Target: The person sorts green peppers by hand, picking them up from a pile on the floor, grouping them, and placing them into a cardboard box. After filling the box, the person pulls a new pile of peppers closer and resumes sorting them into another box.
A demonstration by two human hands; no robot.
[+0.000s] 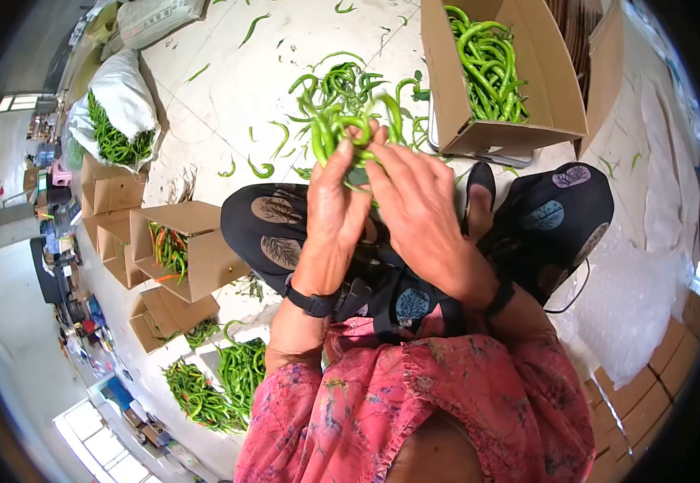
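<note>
My left hand (pixel 338 193) is closed around a small bunch of long green chili peppers (pixel 323 138), their curved ends pointing away from me and slightly blurred. Close against it, my right hand (pixel 416 191) has its fingers bent and its fingertips pinched on the same bunch. What lies between the two palms is partly hidden. Just beyond my hands, a loose pile of green chili peppers (pixel 348 82) lies on the pale floor (pixel 221 97). Single peppers are scattered around it.
A cardboard box (pixel 519 133) holding green peppers stands at the right. On the left are a white sack (pixel 124 88) of peppers, a box (pixel 205 262) with red and green ones, and pepper heaps (pixel 205 394). Bubble wrap (pixel 628 298) lies at the right.
</note>
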